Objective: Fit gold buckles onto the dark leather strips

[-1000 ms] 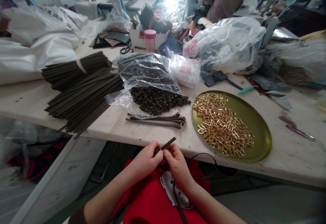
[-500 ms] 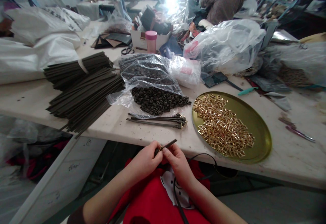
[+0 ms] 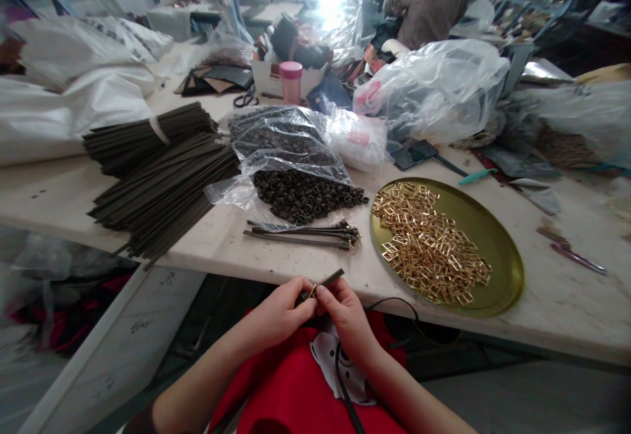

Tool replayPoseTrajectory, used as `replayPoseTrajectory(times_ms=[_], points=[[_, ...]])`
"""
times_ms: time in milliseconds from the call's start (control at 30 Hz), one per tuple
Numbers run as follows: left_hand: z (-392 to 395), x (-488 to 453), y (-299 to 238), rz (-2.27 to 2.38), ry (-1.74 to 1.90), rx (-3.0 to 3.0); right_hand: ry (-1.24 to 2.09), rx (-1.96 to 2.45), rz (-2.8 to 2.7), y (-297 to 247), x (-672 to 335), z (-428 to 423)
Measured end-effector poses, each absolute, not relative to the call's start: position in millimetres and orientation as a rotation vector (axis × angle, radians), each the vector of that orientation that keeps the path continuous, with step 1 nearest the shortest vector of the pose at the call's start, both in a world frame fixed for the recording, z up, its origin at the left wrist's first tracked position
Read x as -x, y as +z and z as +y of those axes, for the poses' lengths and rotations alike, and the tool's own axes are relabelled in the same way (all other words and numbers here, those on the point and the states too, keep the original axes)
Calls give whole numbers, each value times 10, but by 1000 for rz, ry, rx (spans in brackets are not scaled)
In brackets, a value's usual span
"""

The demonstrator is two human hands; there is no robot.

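Just past the table's front edge, over my lap, my left hand (image 3: 287, 304) and my right hand (image 3: 346, 310) meet, both closed on a dark strap (image 3: 334, 277). One end of the strap sticks out past my right fingers. A small gold buckle (image 3: 313, 290) shows on the strap between my fingertips; the fingers partly cover it. On the table, several finished-looking dark straps with gold buckles (image 3: 305, 237) lie side by side. Behind them, a pile of small dark loops (image 3: 310, 197) spills from a clear plastic bag (image 3: 286, 135). Gold buckles (image 3: 438, 250) heap on a round gold tray (image 3: 503, 256).
Long dark strips (image 3: 162, 191) are stacked on the left, one bundle tied with a band. Farther back are scissors (image 3: 245, 97), a pink-lidded jar (image 3: 291, 85) and plastic bags (image 3: 434, 92). A phone-like dark slab (image 3: 415, 154) and a pink-handled tool (image 3: 576, 258) lie right. Someone stands behind (image 3: 436, 6).
The gold buckle shows more clearly between my fingertips, around the strap. My left fingers have shifted slightly on the strap; my right hand has barely moved.
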State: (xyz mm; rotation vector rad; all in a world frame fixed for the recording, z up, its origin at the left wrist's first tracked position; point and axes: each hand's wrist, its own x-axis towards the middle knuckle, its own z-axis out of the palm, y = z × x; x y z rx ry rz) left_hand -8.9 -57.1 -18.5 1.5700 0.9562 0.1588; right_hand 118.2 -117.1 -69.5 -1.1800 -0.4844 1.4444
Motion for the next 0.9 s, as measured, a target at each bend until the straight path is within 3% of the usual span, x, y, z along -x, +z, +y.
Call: replayPoseTrajectory(times_ms=[400,900], points=[[-573,78,-253,1042,175,-1628,1310,1271,-633,-700,-1161,-1189],[-552,127,-278,1002,197,-1490,1653,1019,-348,-752,-1199,-1184]])
